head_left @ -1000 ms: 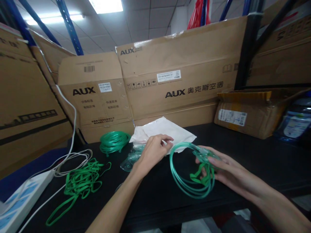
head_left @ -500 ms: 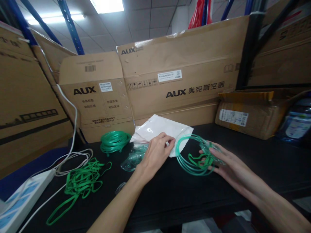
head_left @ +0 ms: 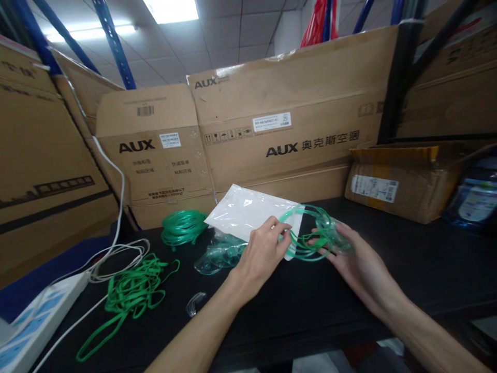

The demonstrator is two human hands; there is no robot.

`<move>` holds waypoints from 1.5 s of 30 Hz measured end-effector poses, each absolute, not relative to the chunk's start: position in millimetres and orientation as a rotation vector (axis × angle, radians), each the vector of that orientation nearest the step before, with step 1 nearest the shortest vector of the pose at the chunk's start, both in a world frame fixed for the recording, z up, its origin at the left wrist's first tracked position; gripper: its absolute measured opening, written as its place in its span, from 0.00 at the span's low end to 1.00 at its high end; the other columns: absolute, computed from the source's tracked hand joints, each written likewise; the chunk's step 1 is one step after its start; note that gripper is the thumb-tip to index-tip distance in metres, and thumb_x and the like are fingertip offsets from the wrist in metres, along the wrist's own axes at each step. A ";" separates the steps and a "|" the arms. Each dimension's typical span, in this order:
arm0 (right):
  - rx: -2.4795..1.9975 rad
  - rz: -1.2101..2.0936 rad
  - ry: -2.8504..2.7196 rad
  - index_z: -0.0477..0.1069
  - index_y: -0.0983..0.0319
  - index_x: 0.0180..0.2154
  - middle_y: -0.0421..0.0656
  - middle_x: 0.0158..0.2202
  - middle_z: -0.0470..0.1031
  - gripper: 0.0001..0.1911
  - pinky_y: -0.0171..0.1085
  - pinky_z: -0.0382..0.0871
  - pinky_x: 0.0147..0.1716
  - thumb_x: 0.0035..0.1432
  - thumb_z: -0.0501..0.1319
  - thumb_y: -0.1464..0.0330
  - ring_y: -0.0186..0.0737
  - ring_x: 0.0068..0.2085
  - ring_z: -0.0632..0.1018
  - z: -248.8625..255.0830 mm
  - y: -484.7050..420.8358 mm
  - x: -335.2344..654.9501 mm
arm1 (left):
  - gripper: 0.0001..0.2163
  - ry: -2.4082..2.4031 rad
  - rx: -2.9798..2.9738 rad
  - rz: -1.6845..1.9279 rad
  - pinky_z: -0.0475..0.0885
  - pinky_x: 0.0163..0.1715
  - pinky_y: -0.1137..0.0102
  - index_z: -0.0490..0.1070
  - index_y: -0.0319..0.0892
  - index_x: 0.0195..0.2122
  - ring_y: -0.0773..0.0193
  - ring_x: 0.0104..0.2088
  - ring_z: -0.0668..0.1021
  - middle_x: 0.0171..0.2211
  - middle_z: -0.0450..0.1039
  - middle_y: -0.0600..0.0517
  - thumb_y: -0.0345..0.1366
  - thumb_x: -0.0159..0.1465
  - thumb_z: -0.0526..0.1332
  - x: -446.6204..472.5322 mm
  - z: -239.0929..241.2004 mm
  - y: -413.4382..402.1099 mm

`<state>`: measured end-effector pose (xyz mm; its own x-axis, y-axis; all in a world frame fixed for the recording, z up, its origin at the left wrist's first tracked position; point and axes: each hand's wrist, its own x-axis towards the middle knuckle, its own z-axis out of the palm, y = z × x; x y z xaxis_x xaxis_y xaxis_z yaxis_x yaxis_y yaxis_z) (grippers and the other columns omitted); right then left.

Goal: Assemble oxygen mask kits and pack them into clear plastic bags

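Observation:
My right hand (head_left: 355, 248) holds a clear plastic mask (head_left: 332, 233) with a loose coil of green tubing (head_left: 306, 207) and a green elastic strap (head_left: 310, 241). Thumb and fingers of my left hand (head_left: 269, 241) are closed at the right part of a white plastic bag (head_left: 252, 210); the grip is partly hidden. The tubing loop and strap reach those left fingertips. Beneath the bag and beside my left wrist lie more clear greenish plastic masks (head_left: 217, 259). A small clear bent piece (head_left: 196, 304) rests left of my left forearm.
On the black table (head_left: 272, 321), a green tubing coil (head_left: 182, 228) and tangled green straps (head_left: 134, 290) lie left, near white cables (head_left: 120, 254) and a power strip (head_left: 42, 316). Large cardboard panels (head_left: 287, 119) stand behind. An opened carton (head_left: 392, 181) and a bluish bottle (head_left: 476, 194) are right.
My left hand has moved right, toward the tubing loop. The white bag has turned and lies flatter. My right hand has raised the mask and coil slightly and brought them left.

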<state>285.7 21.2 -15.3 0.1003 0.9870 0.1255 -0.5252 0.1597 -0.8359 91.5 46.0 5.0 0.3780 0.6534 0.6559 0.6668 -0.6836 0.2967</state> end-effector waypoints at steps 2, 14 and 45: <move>-0.685 1.294 -0.845 0.75 0.52 0.47 0.40 0.46 0.84 0.12 0.49 0.78 0.54 0.62 0.68 0.60 0.50 0.50 0.83 -12.3 28.5 282.3 | 0.08 -1.256 -2.567 -1.270 0.77 0.34 0.71 0.78 0.41 0.45 0.66 0.30 0.80 0.40 0.76 0.51 0.29 0.70 0.60 92.0 4.8 46.2; -0.615 1.505 -1.101 0.78 0.52 0.51 0.40 0.52 0.83 0.18 0.46 0.70 0.60 0.59 0.72 0.65 0.46 0.55 0.81 2.0 44.8 278.2 | 0.04 -1.306 -2.418 -1.501 0.76 0.42 0.69 0.75 0.42 0.44 0.65 0.34 0.79 0.41 0.76 0.51 0.30 0.72 0.60 86.3 7.4 49.2; -0.716 1.391 -1.140 0.76 0.55 0.50 0.42 0.46 0.85 0.22 0.45 0.76 0.50 0.55 0.76 0.63 0.46 0.47 0.84 -11.7 47.5 278.9 | 0.16 -1.388 -2.322 -1.634 0.76 0.32 0.72 0.73 0.40 0.48 0.69 0.26 0.78 0.33 0.77 0.56 0.24 0.58 0.64 91.9 15.0 45.4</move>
